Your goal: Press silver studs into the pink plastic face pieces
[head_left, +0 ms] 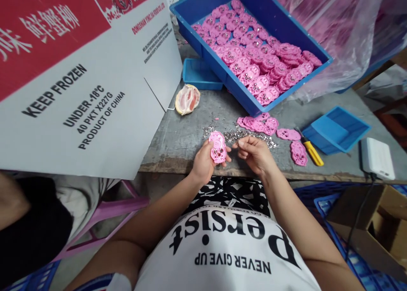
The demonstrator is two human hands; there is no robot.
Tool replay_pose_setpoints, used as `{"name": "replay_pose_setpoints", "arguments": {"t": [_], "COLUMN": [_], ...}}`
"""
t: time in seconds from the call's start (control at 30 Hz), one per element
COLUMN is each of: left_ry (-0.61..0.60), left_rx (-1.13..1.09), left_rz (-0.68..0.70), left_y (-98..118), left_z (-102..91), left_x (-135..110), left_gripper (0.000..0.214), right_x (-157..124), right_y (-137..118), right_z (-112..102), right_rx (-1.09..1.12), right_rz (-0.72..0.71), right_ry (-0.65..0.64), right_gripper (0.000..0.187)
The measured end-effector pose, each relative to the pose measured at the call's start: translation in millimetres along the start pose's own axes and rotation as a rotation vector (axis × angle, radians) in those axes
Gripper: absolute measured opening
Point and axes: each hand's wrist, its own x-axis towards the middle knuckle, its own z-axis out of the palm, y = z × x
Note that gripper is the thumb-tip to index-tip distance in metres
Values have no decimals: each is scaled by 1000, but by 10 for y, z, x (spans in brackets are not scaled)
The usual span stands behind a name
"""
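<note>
My left hand (204,163) holds a pink plastic plate (218,147) with a scalloped outline, its face turned up and small shiny metal bits on its lower part. Just to the right, my right hand (254,152) is closed in a pinch, thumb against fingers; whatever is between the tips is too small to make out. Behind both hands a strip of tiny metal pieces (244,135) is scattered on the grey table (171,142). A few loose pink plates (257,124) lie beyond it, and a single pink plate (298,153) is off to the right.
A large blue tray (219,76) full of pink plates stands at the back. A yellow-handled tool (313,152), a small blue bin (338,127) and a white box-shaped device (377,157) sit at right. At left are a cut fruit (187,100) and a big carton (104,70).
</note>
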Motion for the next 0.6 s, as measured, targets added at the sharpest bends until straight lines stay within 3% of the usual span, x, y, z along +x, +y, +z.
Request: {"name": "replay_pose_setpoints", "arguments": {"t": [0.37, 0.47, 0.6], "left_ry": [-50, -50, 0], "left_rx": [-5, 5, 22], "left_rz": [-1, 13, 13], "left_y": [-4, -3, -2], "left_z": [24, 37, 0], "left_x": [-9, -3, 25], "left_gripper": [34, 35, 37], "right_x": [-42, -9, 80], "right_y": [-14, 44, 152], "right_z": [11, -34, -128], "right_rx": [61, -61, -424], "right_rz": [10, -27, -131], "right_ry": [43, 101, 219], "right_gripper": [33, 33, 31]}}
